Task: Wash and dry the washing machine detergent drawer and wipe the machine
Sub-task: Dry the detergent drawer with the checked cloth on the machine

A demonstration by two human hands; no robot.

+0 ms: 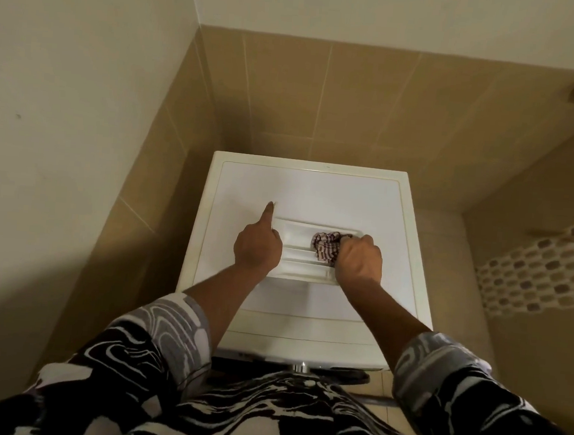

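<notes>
right hand (pixel 359 259) holds cloth (pixel 326 248) in drawer (pixel 294 240)

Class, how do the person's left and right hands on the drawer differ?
The left hand holds the drawer's left end, index finger straight; the right hand is fisted. The left hand has no cloth; the right hand grips a checked cloth inside the drawer. Both work atop the washing machine.

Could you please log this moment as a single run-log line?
left hand: holds detergent drawer end | right hand: grips checked cloth inside drawer | drawer: lying on washing machine top
</notes>
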